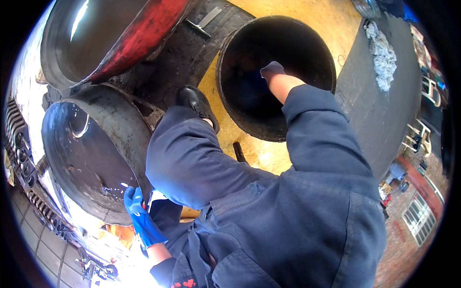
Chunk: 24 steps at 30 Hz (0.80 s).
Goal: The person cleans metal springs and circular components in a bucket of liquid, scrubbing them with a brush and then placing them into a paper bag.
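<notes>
My left hand (138,201), in a blue glove, is at the near right rim of a dark round metal basin (115,120) at the lower left. Its fingers curl over the edge. A small red spot and a thin pale strip show beside the glove, too small to make out. My right arm reaches down into a deep black drum (225,91) standing on a yellow surface. Only the greyish cuff of the right hand's glove (272,69) shows clearly; shadow inside the drum hides the fingers and anything they touch.
A red-sided round vessel (139,41) leans at the upper left. A T-shaped metal tool (206,21) lies behind it. My black shoe (196,103) is between basin and drum, near a short black bar (239,151). A crumpled pale rag (382,55) rests on the dark surface at right.
</notes>
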Each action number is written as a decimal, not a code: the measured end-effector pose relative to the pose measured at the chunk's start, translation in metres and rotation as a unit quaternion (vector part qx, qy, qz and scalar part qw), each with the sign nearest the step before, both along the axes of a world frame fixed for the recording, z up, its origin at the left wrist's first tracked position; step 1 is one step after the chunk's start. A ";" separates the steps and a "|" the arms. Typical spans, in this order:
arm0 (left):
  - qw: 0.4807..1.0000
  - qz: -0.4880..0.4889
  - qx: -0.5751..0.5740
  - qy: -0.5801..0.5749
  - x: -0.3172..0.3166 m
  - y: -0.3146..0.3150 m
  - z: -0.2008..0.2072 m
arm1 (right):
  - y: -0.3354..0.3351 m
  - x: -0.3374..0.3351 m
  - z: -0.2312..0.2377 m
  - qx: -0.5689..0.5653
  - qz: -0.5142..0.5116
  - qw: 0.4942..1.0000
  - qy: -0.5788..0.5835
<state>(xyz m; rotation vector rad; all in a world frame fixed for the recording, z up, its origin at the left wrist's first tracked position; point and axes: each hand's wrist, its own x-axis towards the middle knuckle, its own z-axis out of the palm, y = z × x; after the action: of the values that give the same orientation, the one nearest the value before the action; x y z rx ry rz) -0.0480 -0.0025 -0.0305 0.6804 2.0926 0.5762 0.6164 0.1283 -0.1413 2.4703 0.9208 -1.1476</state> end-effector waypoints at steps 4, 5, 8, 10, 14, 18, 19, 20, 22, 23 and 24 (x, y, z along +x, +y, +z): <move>0.999 -0.033 -0.023 0.000 -0.014 -0.001 -0.005 | 0.006 -0.003 -0.001 0.066 -0.126 0.989 -0.032; 0.999 -0.033 -0.032 0.006 -0.017 -0.006 -0.001 | 0.014 -0.015 0.010 0.070 -0.124 0.990 -0.009; 1.000 -0.001 -0.006 -0.001 0.009 -0.001 0.003 | 0.011 -0.020 0.014 0.058 -0.111 0.992 -0.004; 1.000 0.003 0.001 0.007 0.012 0.003 0.005 | 0.003 -0.021 0.002 0.045 -0.092 0.995 -0.012; 1.000 0.008 -0.013 0.009 0.022 0.007 0.012 | -0.009 -0.015 -0.008 0.029 -0.026 0.999 -0.029; 1.000 0.002 0.002 0.002 0.016 0.003 0.008 | -0.016 0.018 -0.007 0.126 0.223 0.966 -0.029; 1.000 -0.007 0.006 -0.001 0.016 0.005 0.008 | -0.014 0.021 -0.001 0.165 0.258 0.951 -0.025; 1.000 -0.004 0.006 -0.015 0.016 0.004 0.008 | -0.016 0.020 0.005 0.219 0.241 0.945 -0.012; 1.000 -0.007 0.002 -0.005 0.013 0.002 0.010 | -0.015 0.005 0.033 0.329 0.209 0.921 0.019; 1.000 -0.005 0.002 0.002 0.010 -0.001 0.012 | -0.013 -0.005 0.059 0.295 0.244 0.924 0.021; 1.000 0.005 -0.003 0.013 0.001 -0.005 0.005 | -0.007 -0.020 0.098 0.262 0.283 0.923 0.023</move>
<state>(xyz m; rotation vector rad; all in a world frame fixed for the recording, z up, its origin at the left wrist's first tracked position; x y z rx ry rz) -0.0466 -0.0071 -0.0253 0.6763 2.1217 0.5689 0.5967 0.1214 -0.0432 2.2607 2.0056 -0.8268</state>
